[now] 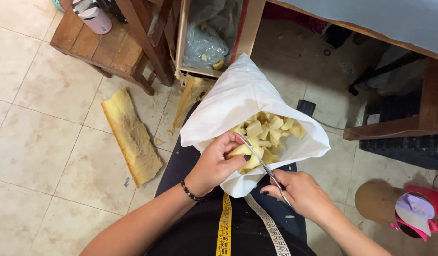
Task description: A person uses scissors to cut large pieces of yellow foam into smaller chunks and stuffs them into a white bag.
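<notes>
A white fabric bag [238, 102] filled with yellow foam cubes [271, 130] is seen resting on the lap. A pale yellow foam piece [245, 155] is pinched at its mouth by the left hand [214, 166]. Slim metal scissors [264, 166] are gripped by the closed right hand [299, 192], blades apparently against the piece.

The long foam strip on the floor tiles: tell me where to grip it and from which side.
Grip the long foam strip at its near end, by the wide lower corner, coming from the seated person's left side. It lies flat and free on the tiles, angled away toward the wooden stool, so that end is closest. It looks soft, so pinching across its thin edge would probably hold.
</notes>
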